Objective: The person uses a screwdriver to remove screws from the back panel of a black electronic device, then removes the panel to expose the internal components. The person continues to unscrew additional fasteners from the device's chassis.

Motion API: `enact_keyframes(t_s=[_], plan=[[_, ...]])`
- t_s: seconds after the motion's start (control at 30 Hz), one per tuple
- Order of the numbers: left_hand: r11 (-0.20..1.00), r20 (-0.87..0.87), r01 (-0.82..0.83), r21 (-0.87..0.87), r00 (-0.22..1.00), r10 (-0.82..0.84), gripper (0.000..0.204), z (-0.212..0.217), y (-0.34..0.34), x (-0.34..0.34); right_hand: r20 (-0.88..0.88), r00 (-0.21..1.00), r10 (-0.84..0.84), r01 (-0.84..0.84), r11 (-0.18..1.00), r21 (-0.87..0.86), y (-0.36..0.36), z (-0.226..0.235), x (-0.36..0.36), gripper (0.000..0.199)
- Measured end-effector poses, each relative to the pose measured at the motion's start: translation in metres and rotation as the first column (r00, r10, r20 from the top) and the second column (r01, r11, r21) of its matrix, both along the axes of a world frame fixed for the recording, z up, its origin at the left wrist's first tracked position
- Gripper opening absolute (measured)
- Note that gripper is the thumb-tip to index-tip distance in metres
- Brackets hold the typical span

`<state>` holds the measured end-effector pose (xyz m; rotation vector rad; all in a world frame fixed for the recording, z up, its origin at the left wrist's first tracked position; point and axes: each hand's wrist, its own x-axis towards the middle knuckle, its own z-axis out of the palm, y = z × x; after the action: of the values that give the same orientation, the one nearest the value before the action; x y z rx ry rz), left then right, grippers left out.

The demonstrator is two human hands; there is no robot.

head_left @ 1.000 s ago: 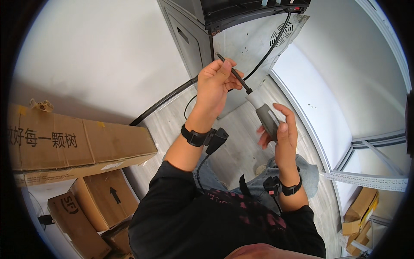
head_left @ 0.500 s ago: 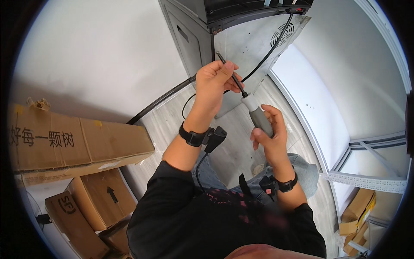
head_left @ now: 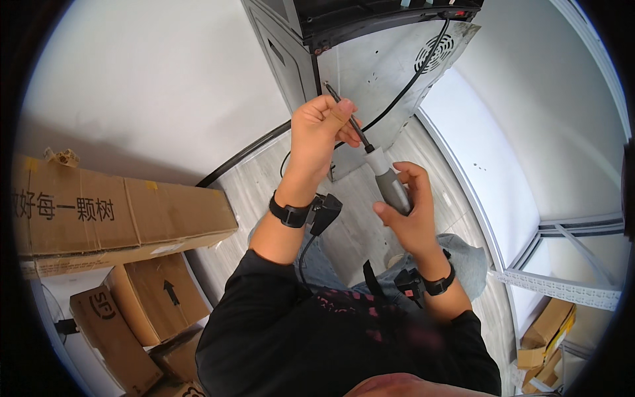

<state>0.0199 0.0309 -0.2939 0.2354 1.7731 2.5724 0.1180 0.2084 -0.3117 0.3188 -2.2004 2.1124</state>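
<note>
Grey handle (head_left: 391, 188), apart a second ago, now meets the dark shaft (head_left: 363, 139), forming one line from left hand (head_left: 319, 127), pinching the shaft, to right hand (head_left: 415, 218), partly open around the handle.

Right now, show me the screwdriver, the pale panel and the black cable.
Screwdriver (head_left: 376, 161), head view: pale collar ahead of its gray handle.
Pale panel (head_left: 374, 83), head view: bare face.
Black cable (head_left: 411, 83), head view: stretch crossing the panel.
</note>
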Motion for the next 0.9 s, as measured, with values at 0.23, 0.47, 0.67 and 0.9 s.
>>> enact_keyframes(t_s=[0.23,0.47,0.67,0.9], plan=[[0.987,0.040,0.045,0.157,0.998,-0.052,0.022,0.008,0.000,0.004,0.431,0.781,0.453,-0.152,0.806,-0.572,0.017,0.015,-0.009,0.042],[0.998,-0.011,0.035,0.051,0.999,-0.034,0.020,-0.002,-0.001,0.000,-0.014,0.996,0.089,-0.088,0.995,0.046,0.005,-0.012,-0.010,0.058],[0.995,0.017,0.050,0.081,0.999,-0.051,0.022,0.003,-0.002,0.003,0.441,0.743,0.503,-0.145,0.765,-0.627,0.014,0.018,-0.011,0.051],[0.987,0.011,0.042,0.156,0.999,-0.044,0.023,0.007,-0.001,0.008,0.364,0.890,0.274,-0.142,0.925,-0.351,0.001,0.007,-0.004,0.047]])
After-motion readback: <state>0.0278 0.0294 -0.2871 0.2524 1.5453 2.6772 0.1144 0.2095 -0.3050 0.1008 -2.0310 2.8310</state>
